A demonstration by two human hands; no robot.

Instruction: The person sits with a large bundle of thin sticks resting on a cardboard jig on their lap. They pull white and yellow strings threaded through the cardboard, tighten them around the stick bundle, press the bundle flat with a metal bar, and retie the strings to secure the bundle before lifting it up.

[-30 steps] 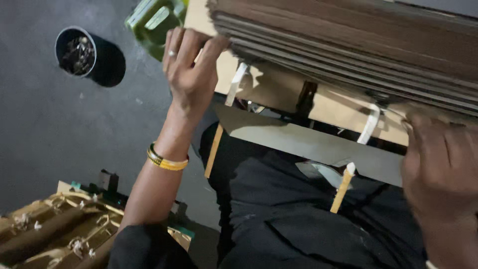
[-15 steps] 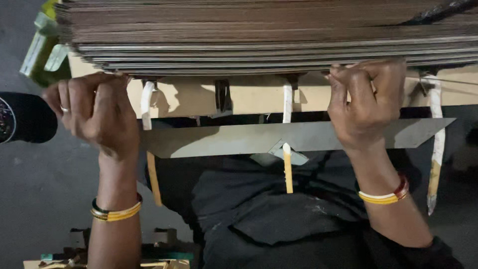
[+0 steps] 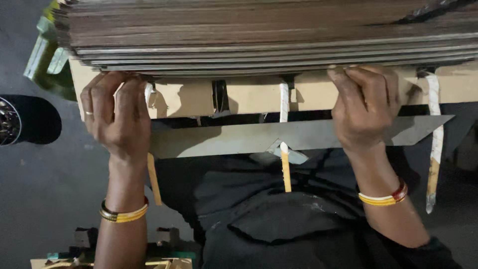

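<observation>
Left hand [image 3: 117,117] and right hand [image 3: 366,107] both curled shut on near edge of tall stack of thin brown sheets [image 3: 269,35], fingertips under lowest sheets. Stack rests on pale tan board [image 3: 249,94], long axis left-right, directly ahead of both hands, each equally close.

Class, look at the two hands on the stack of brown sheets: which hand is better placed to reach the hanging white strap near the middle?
Probably the right hand. It grips the sheet stack closer to the middle strap; the left hand sits further away, at the stack's corner.
</observation>
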